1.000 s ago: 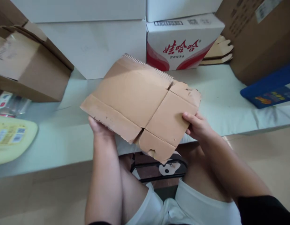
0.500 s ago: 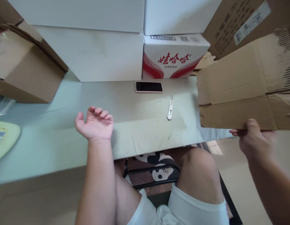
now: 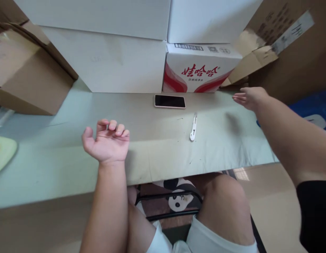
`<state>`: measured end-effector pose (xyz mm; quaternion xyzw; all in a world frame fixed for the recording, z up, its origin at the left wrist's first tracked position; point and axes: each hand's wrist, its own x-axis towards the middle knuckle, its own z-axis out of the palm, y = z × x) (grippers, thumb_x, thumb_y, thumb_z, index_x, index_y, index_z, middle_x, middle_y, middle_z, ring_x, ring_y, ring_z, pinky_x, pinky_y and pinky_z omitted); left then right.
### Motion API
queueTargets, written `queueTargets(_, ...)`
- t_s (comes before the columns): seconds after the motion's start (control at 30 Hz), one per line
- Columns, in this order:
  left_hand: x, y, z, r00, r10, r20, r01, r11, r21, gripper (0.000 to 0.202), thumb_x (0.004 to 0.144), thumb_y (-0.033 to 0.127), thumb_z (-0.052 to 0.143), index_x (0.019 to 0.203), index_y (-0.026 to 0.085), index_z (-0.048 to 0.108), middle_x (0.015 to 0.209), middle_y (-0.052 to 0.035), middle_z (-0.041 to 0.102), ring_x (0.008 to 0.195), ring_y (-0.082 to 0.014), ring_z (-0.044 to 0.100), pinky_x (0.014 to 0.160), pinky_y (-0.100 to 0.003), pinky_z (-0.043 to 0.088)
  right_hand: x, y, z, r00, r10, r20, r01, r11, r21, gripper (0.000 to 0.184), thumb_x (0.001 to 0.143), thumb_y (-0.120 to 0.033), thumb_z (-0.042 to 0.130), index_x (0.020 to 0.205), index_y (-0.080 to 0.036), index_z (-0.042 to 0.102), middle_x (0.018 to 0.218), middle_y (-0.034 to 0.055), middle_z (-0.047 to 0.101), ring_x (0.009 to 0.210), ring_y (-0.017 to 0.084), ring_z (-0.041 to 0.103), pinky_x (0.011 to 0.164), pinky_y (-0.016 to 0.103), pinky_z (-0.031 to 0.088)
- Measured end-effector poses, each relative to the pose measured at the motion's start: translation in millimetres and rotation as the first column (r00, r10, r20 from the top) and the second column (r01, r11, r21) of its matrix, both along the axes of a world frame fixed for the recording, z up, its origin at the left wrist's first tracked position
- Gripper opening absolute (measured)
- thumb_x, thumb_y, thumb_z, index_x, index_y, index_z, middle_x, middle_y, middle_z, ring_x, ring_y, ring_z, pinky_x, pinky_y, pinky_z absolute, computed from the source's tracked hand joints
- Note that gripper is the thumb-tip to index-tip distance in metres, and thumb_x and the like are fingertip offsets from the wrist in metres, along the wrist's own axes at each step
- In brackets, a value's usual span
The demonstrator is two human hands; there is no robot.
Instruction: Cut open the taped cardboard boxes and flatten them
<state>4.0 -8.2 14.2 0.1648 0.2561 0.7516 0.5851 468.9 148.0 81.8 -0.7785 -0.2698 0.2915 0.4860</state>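
Observation:
My left hand (image 3: 108, 142) is palm up above the pale green table cover (image 3: 59, 158), empty, with its fingers loosely curled and apart. Stretched out over the far right of the table, my right hand (image 3: 249, 97) holds nothing, and its fingers extend to the left. Just behind it are folded cardboard pieces (image 3: 257, 59) beside a large brown carton. Between my hands lies a small white utility knife (image 3: 193, 128). A phone (image 3: 170, 101) with a dark screen rests further back, in front of the boxes.
White boxes (image 3: 107, 63) are stacked along the back, with a red-and-white carton (image 3: 199, 72) at their right. A brown cardboard box (image 3: 33, 77) stands at the left, near a pale yellow-green object (image 3: 4, 153). Something blue (image 3: 310, 109) shows behind my right forearm.
My right hand has let go of the brown cardboard and moved up and left over the table. That cardboard no longer blocks the right side. My left hand has hardly moved.

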Motion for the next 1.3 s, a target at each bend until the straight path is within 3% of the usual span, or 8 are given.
queueTargets(0.23, -4.4, -0.9, 4.3, 1.0, 0.008, 0.019, -0.008, 1.0, 0.005, 0.033, 0.087, 0.053, 0.056, 0.077, 0.024, 0.068, 0.068, -0.0005, 0.054, 0.055, -0.0097, 0.048, 0.049, -0.024, 0.045, -50.9, -33.7, -28.2, 0.958, 0.284, -0.037, -0.285, 0.935, -0.211, 0.002, 0.097, -0.015, 0.06, 0.097, -0.016, 0.059, 0.08, 0.0067, 0.071, 0.069, 0.016, 0.07, 0.067, 0.029, 0.059)
queueTargets(0.57, -25.9, -23.8, 11.8, 0.979, 0.08, 0.186, -0.085, 0.996, 0.021, 0.039, 0.09, 0.054, 0.05, 0.075, 0.021, 0.066, 0.065, 0.0006, 0.051, 0.051, -0.0095, 0.046, 0.048, -0.024, 0.042, -166.0, -59.0, 2.6, 0.745, 0.658, 0.108, -0.614, 0.74, -0.276, 0.012, 0.09, -0.012, 0.063, 0.101, -0.018, 0.064, 0.081, 0.005, 0.075, 0.066, 0.013, 0.07, 0.061, 0.024, 0.054)
queueTargets(0.67, -42.1, -33.6, 16.2, 0.956, 0.148, 0.254, -0.153, 0.988, 0.0, 0.046, 0.092, 0.057, 0.045, 0.074, 0.02, 0.065, 0.064, 0.001, 0.049, 0.049, -0.0093, 0.044, 0.046, -0.024, 0.039, -231.8, -54.7, 5.8, 0.583, 0.797, 0.156, -0.746, 0.602, -0.285, 0.022, 0.085, -0.011, 0.066, 0.107, -0.017, 0.067, 0.086, 0.0059, 0.077, 0.072, 0.015, 0.071, 0.066, 0.026, 0.054)
queueTargets(0.77, -60.5, -43.3, 17.6, 0.94, 0.181, 0.291, -0.191, 0.982, 0.006, 0.047, 0.093, 0.058, 0.045, 0.073, 0.02, 0.064, 0.064, 0.0013, 0.047, 0.049, -0.0091, 0.044, 0.046, -0.023, 0.038, -312.9, -51.9, 7.3, 0.249, 0.905, 0.344, -0.861, 0.369, -0.35, 0.028, 0.088, -0.014, 0.062, 0.116, -0.016, 0.068, 0.093, 0.0083, 0.078, 0.083, 0.02, 0.073, 0.081, 0.034, 0.057)
queueTargets(0.87, -75.9, -51.0, 17.4, 0.93, 0.2, 0.308, -0.223, 0.974, 0.042, 0.044, 0.093, 0.055, 0.046, 0.074, 0.02, 0.064, 0.064, 0.0011, 0.046, 0.05, -0.0092, 0.044, 0.047, -0.022, 0.038, -404.4, -54.0, 8.8, -0.055, 0.837, 0.544, -0.917, 0.174, -0.36, 0.039, 0.094, -0.02, 0.058, 0.132, -0.015, 0.063, 0.108, 0.0092, 0.077, 0.102, 0.023, 0.072, 0.098, 0.039, 0.055)
queueTargets(1.0, -81.9, -54.5, 20.2, 0.904, 0.232, 0.36, -0.256, 0.966, 0.019, 0.045, 0.095, 0.051, 0.038, 0.073, 0.019, 0.063, 0.063, 0.0003, 0.045, 0.049, -0.0094, 0.043, 0.046, -0.022, 0.037, -522.7, -58.3, 10.9, -0.255, 0.672, 0.696, -0.956, -0.066, -0.286, 0.049, 0.095, -0.019, 0.055, 0.144, -0.018, 0.052, 0.148, 0.0076, 0.059, 0.126, 0.018, 0.064, 0.11, 0.032, 0.051)
queueTargets(1.17, -79.4, -54.2, 25.3, 0.919, 0.174, 0.355, -0.176, 0.984, -0.028, 0.041, 0.094, 0.045, 0.035, 0.073, 0.02, 0.06, 0.064, -0.0003, 0.045, 0.05, -0.0104, 0.043, 0.048, -0.023, 0.037, -617.9, -57.4, 14.2, -0.203, 0.612, 0.765, -0.964, 0.01, -0.264, 0.039, 0.097, -0.021, 0.051, 0.136, -0.02, 0.055, 0.166, 0.0038, 0.04, 0.136, 0.026, 0.06, 0.116, 0.042, 0.05)
queueTargets(1.3, -81.4, -55.5, 25.4, 0.949, 0.216, 0.23, -0.208, 0.976, -0.059, 0.035, 0.091, 0.044, 0.038, 0.072, 0.02, 0.056, 0.064, -0.0002, 0.045, 0.051, -0.0114, 0.043, 0.05, -0.025, 0.035, -629.5, -55.9, 6.7, -0.198, 0.583, 0.788, -0.972, -0.015, -0.233, 0.025, 0.098, -0.017, 0.046, 0.118, -0.013, 0.06, 0.156, 0.0073, 0.053, 0.137, 0.024, 0.058, 0.119, 0.037, 0.047)
